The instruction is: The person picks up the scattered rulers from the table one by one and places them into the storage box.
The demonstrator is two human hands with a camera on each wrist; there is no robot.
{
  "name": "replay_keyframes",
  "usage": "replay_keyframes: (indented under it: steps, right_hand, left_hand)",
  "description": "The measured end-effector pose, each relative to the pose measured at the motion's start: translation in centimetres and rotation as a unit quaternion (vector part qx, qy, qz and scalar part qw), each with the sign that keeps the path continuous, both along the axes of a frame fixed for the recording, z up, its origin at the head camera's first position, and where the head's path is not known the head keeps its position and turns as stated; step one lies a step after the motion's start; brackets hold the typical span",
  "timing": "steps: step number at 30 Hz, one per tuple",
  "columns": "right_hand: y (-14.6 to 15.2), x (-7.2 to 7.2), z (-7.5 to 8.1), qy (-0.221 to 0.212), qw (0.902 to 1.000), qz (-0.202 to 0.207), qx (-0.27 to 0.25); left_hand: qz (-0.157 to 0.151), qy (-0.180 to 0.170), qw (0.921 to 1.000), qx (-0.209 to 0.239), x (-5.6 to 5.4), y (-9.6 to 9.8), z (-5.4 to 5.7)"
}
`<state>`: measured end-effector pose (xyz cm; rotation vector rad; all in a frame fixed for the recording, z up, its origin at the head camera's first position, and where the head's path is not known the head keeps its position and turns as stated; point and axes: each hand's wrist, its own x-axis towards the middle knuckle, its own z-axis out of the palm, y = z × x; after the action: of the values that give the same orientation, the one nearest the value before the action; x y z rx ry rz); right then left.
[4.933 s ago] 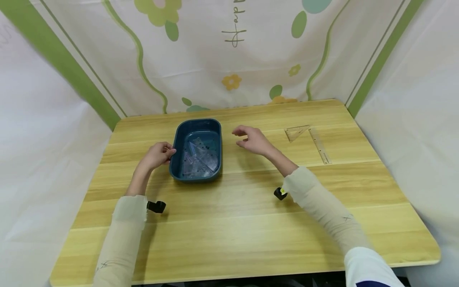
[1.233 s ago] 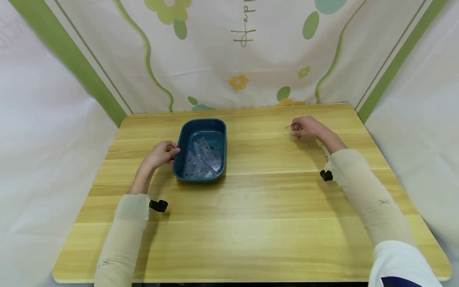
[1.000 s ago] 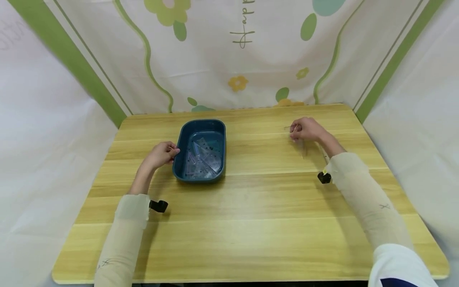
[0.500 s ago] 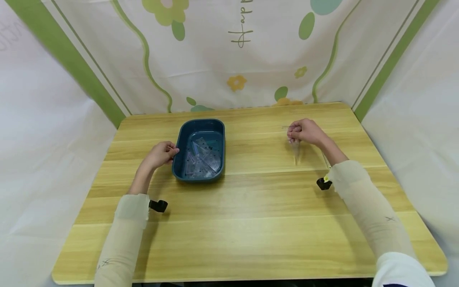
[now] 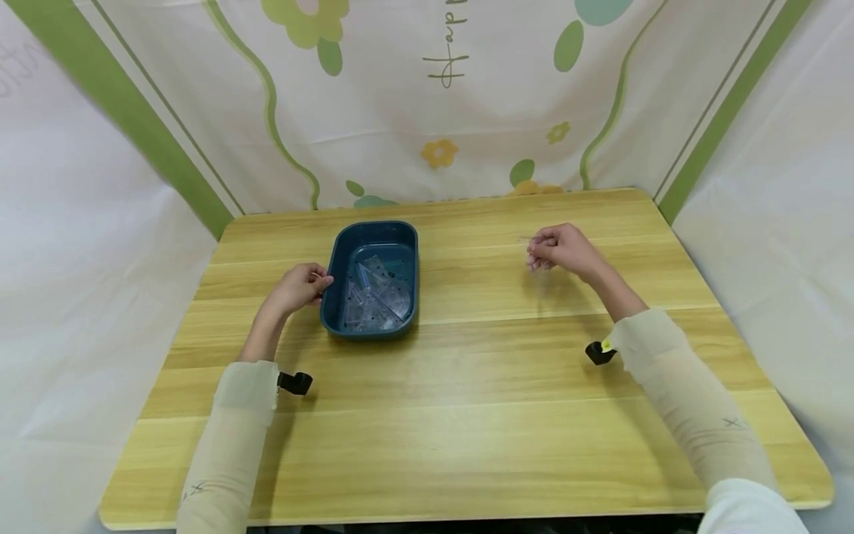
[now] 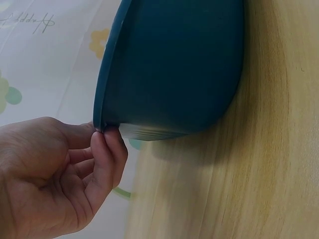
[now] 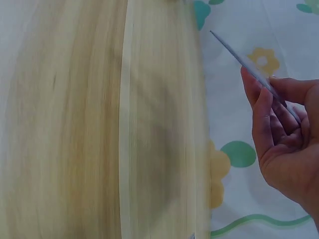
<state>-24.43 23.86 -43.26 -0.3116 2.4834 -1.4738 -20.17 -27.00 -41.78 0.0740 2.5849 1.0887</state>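
In the head view, a dark blue plastic bin (image 5: 370, 335) stands left of centre. Several clear plastic rulers and set squares (image 5: 380, 293) lie inside it, overlapping. My left hand (image 5: 296, 288) pinches the bin's left rim between thumb and fingers, as the left wrist view shows close up. Well right of the bin, my right hand (image 5: 563, 248) pinches a clear set square (image 7: 232, 52) above the table. The right wrist view has it nearly edge-on, so its outline is hard to make out. The ruler seen earlier on the right does not show in the head view.
The wood-grain table (image 5: 467, 430) has rounded corners. A white cloth printed with flowers (image 5: 439, 153) hangs behind it, and white cloth walls stand at both sides. A black wrist camera (image 5: 600, 352) sits below each forearm.
The right hand went right from beside the bin and took the set square from the table. Over the last second it moved slightly left with it. The left hand stayed on the rim.
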Motion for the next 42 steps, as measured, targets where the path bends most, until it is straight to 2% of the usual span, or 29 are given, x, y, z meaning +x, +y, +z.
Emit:
replay_keyframes:
  steps: [11, 16, 24, 33, 42]
  right_hand:
    - [-1.9, 1.3, 0.8, -0.013, 0.9991, 0.005, -0.039]
    - [-2.7, 1.8, 0.7, -0.013, 0.9990, 0.017, -0.038]
    - [-4.0, 2.1, 0.2, -0.013, 0.9984, 0.031, -0.045]
    - [-5.8, 2.4, 0.6, -0.004, 0.9963, 0.066, -0.054]
    - [-8.6, 2.5, 0.5, -0.007, 0.9943, 0.080, -0.070]
  left_hand:
    - [0.000, 0.001, 1.0000, 0.002, 0.1, 0.0, 0.0]
    - [-0.001, 0.005, 1.0000, 0.000, 0.0, 0.1, -0.1]
    - [0.000, 0.005, 1.0000, -0.001, -0.2, 0.4, -0.3]
    - [-0.001, 0.004, 1.0000, 0.002, -0.5, 0.5, -0.5]
    - [-0.002, 0.008, 1.0000, 0.001, -0.5, 0.6, -0.4]
